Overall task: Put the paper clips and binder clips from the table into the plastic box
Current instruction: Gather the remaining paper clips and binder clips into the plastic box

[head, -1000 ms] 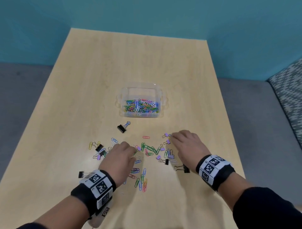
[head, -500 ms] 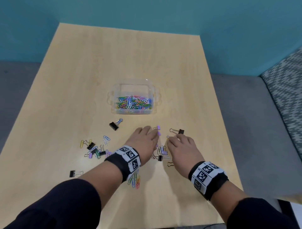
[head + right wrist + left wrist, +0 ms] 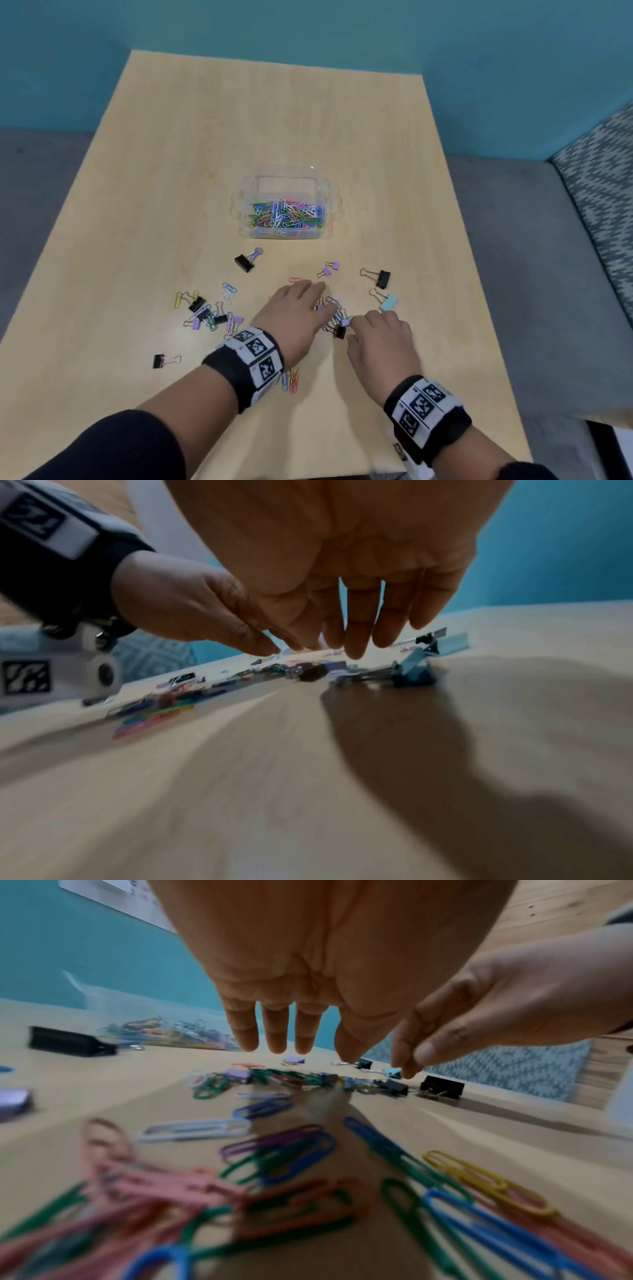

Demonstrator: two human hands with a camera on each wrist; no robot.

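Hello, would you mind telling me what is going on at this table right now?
A person is clearing clips off a wooden table into a clear plastic box, which already holds many coloured paper clips. Both hands are down over a small heap of clips near the table's middle: the left hand and the right hand reach in with straight fingers, neither holding anything. Many remain scattered, among them a black binder clip, a light blue binder clip and a cluster to the left.

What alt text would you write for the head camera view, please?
Two hands, the left hand and right hand, reach over a small pile of clips on a wooden table. Behind it stands a clear plastic box of paper clips; more clips lie scattered around.
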